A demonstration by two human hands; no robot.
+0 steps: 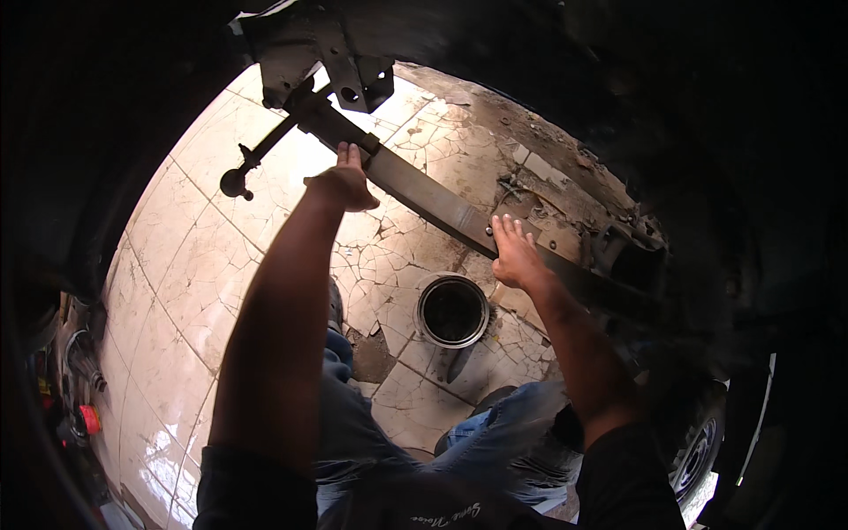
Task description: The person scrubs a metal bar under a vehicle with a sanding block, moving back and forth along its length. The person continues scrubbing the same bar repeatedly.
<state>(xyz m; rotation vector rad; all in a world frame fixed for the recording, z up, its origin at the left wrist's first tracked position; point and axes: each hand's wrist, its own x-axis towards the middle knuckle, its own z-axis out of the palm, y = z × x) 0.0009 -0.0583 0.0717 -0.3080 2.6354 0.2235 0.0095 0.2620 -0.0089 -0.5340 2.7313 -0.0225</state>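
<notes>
A long flat metal bar [424, 196], looking like a leaf spring, slants from the upper left down to the right. My left hand [343, 185] rests against its upper part with fingers stretched out, just below a metal clip [369, 144]. Farther down, the flat fingers of my right hand [517, 254] lie on the bar beside small bolt heads. Neither hand wraps around anything. Above the left hand, the bar's far end meets a dark bracket [364, 81] with holes. A rod with a rounded dark end [233, 183] sticks out to the left there.
A round open can [422, 309] with dark contents stands on the cracked tile floor [190, 256] between my legs. Broken debris [534, 190] lies at the right. A wheel [698, 455] shows at lower right, and a red object [89, 420] at lower left. Dark bodywork surrounds the view.
</notes>
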